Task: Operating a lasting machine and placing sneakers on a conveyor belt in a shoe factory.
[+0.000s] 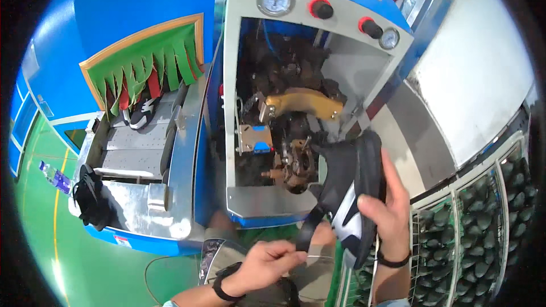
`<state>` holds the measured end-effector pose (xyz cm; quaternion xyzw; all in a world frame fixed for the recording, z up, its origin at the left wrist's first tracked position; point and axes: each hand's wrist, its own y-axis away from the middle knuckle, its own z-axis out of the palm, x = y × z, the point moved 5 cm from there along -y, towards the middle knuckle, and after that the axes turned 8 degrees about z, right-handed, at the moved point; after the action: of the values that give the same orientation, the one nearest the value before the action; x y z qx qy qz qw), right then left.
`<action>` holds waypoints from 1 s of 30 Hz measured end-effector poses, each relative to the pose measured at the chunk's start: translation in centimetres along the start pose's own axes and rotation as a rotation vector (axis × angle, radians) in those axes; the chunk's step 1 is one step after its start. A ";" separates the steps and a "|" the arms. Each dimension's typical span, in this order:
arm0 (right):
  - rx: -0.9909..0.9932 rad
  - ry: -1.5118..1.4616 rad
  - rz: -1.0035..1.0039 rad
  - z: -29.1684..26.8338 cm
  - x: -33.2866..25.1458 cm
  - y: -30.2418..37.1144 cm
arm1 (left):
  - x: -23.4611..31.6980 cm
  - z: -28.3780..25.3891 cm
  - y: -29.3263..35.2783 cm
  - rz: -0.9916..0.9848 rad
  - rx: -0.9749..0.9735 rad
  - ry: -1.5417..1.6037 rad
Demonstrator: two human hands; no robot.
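Observation:
In my right hand [389, 210] is a black sneaker [369, 165] with white side patches, its thumb lying across the sole edge and the fingers behind. The shoe is tilted on end in front of the machine's opening. My left hand [273, 261] is closed, pinching the end of a black strip [309, 230] that runs up to the shoe. What the strip is, I cannot tell. Just beyond the shoe, inside the machine, stands a brown metal clamp assembly [296, 165], below a yellowish curved block [304, 104].
The machine's frame [232, 136] carries a gauge [275, 1] and black knobs [322, 9]. On the left, a conveyor [133, 146] bears a black-and-white shoe [143, 115] by a green strip curtain [142, 59]. A dark shoe [91, 196] and a bottle [55, 177] sit nearby. Rack [455, 233] at right holds dark shoe-shaped pieces.

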<state>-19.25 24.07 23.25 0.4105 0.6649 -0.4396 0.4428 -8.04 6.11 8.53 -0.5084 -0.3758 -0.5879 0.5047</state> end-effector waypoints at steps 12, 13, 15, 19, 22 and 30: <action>-0.155 0.790 0.255 4.4 -2.9 -14.9 | -2.1 -4.4 -8.2 -0.215 0.202 0.815; -0.158 0.797 0.252 4.8 -2.7 -15.2 | -2.2 -4.6 -8.3 -0.198 0.194 0.907; -0.159 0.769 0.201 5.4 -2.2 -15.6 | -2.1 -5.1 -8.8 -0.161 0.203 1.004; -0.171 0.726 0.117 5.4 -1.4 -13.1 | -1.9 -5.1 -9.4 -0.171 0.122 0.957; -0.160 0.821 -0.299 4.0 1.3 -9.4 | -2.6 -3.9 -8.3 -0.195 0.052 0.863; -0.116 -0.407 0.438 4.4 11.3 2.9 | -3.7 -2.3 -2.9 -0.076 0.243 0.479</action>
<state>-18.56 22.49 10.86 0.4217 0.4821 -0.3683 0.6739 -11.44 5.30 4.62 -0.2761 -0.3324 -0.6605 0.6140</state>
